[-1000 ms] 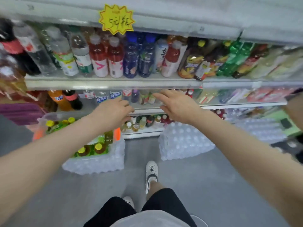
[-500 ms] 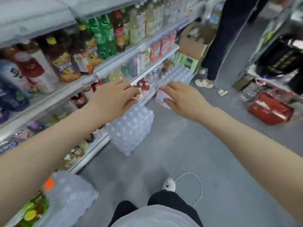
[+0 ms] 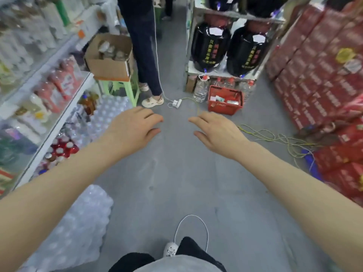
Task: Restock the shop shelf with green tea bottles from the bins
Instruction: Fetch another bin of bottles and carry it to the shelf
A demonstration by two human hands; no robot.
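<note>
The left hand (image 3: 133, 130) and right hand (image 3: 218, 132) looked fairly sharp under bright, even, diffuse light, with barely a shadow on the floor (image 3: 176, 183) between the left fingers (image 3: 149, 116) and right fingers (image 3: 198, 119). Left of the left fingers the shelf (image 3: 59, 54) smeared into motion blur. Right of the right fingers the red cartons (image 3: 324, 75) were soft. Frame edges bowed outward.

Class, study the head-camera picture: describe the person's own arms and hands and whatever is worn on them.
The left hand and right hand are bare: no gloves, rings, watch or bracelet show. No sleeves appear above the wrists, right up to the frame's edge, and neither arm carries markings or cables.
</note>
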